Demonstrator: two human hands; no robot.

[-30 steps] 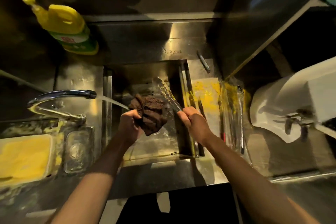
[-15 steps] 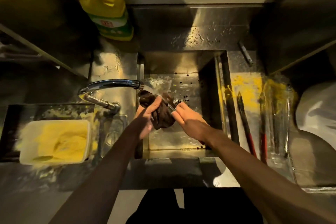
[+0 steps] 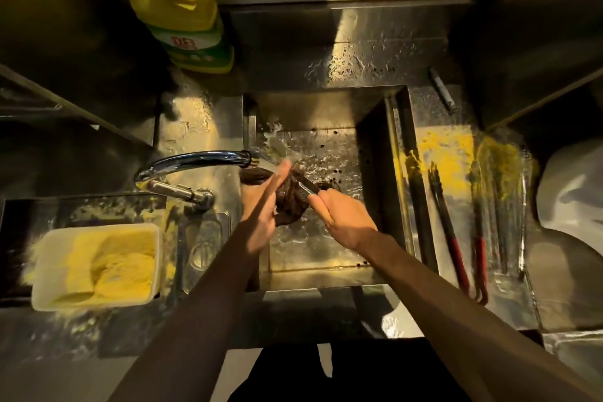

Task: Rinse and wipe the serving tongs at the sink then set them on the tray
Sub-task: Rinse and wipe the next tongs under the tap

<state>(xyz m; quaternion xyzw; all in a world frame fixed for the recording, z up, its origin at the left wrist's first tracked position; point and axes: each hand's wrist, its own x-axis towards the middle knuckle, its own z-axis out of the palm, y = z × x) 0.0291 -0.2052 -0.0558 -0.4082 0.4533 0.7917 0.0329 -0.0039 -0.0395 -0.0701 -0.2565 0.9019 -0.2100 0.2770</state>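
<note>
Over the steel sink (image 3: 375, 192), my right hand (image 3: 342, 222) grips the handle end of the metal serving tongs (image 3: 308, 186). Their far end is buried in a dark brown cloth (image 3: 290, 202). My left hand (image 3: 261, 206) presses that cloth around the tongs, fingers stretched toward the faucet (image 3: 195, 161). Water runs from the spout onto the cloth and my left fingers. A clear tray (image 3: 509, 281) lies right of the sink, smeared with yellow powder. On it rest other tongs with red handles (image 3: 479, 258).
A yellow detergent bottle (image 3: 182, 16) stands behind the faucet. A white tub of yellow powder (image 3: 98, 264) sits on the left counter. More red-handled tongs (image 3: 453, 251) lie between sink and tray. A white bag (image 3: 571, 202) is at the far right.
The cloth and tongs have moved left and up, directly under the spout. My left hand has flattened over the cloth. The head view has shifted, so the sink sits more central.
</note>
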